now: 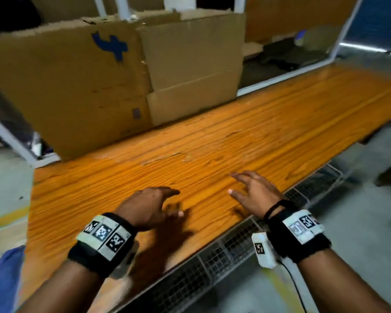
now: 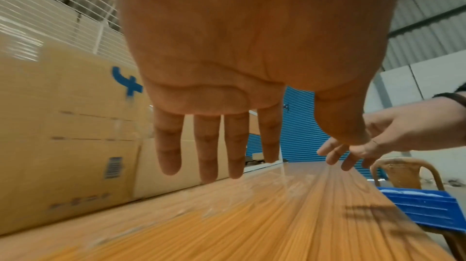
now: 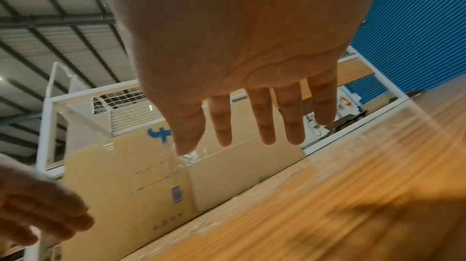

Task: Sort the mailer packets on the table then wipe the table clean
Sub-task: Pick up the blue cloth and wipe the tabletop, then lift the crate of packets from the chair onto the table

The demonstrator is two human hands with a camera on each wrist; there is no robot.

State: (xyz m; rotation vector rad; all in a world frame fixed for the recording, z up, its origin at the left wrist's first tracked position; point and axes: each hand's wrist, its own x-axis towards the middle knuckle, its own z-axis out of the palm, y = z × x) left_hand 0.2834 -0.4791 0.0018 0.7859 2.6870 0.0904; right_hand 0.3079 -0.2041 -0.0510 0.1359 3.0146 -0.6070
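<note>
Both hands hover just above the orange wood-grain table (image 1: 269,123) near its front edge. My left hand (image 1: 154,204) is open, fingers relaxed and pointing right, holding nothing. My right hand (image 1: 248,188) is open too, fingers spread over the boards. In the left wrist view the left fingers (image 2: 209,153) hang straight over the table (image 2: 252,225), and the right hand (image 2: 378,141) shows at the right. In the right wrist view the right fingers (image 3: 267,118) are straight and empty. No mailer packet or cloth is in sight in any view.
A large cardboard box (image 1: 95,77) with a blue mark stands at the table's back left, also seen as the box (image 2: 63,135) and the box (image 3: 151,175). A blue bin (image 2: 426,209) and a chair (image 2: 403,171) stand beyond the table's right side. A wire mesh rail (image 1: 224,251) runs along the front edge.
</note>
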